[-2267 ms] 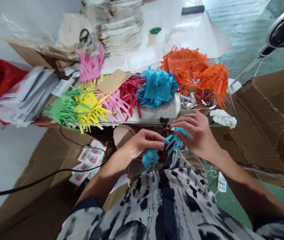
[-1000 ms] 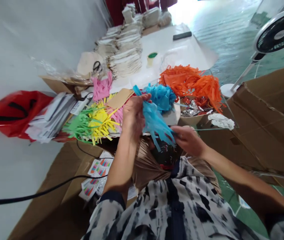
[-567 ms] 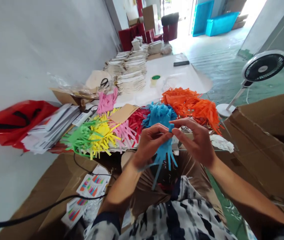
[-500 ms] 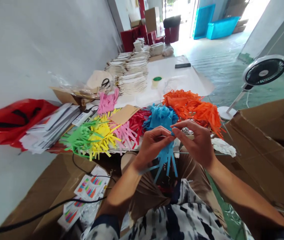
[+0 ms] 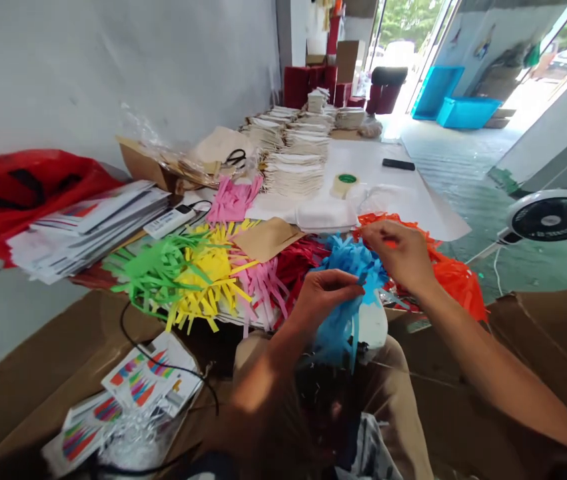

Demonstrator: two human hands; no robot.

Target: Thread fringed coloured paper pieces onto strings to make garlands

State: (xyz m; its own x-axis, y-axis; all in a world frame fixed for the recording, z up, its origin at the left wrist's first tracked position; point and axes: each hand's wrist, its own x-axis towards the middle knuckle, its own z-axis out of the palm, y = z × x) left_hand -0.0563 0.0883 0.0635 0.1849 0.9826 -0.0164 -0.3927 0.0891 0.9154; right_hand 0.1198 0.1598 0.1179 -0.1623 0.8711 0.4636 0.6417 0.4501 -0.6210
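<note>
My left hand [image 5: 319,293] pinches a blue paper tassel [image 5: 338,330] by its top, with the strips hanging down over my lap. My right hand [image 5: 403,250] is raised apart from it, fingers closed together in front of the orange tassels [image 5: 456,283]. Whether anything small is between those fingers I cannot make out. Just behind the two hands lies a heap of blue tassels [image 5: 350,257]. Dark red [image 5: 300,263], pink [image 5: 266,283], yellow [image 5: 208,273] and green tassels [image 5: 156,267] spread leftward along the table's near edge.
A brown paper piece [image 5: 266,239] lies over the tassels. Farther back are stacked white bundles [image 5: 296,170], a tape roll [image 5: 344,185], scissors [image 5: 236,158] and a black phone [image 5: 398,164]. A fan [image 5: 550,220] stands right; printed cards [image 5: 138,377] lie low left.
My hands have come apart: the right moved up and right toward the orange tassels, while the left keeps the blue tassel. The camera view has shifted and tilted up.
</note>
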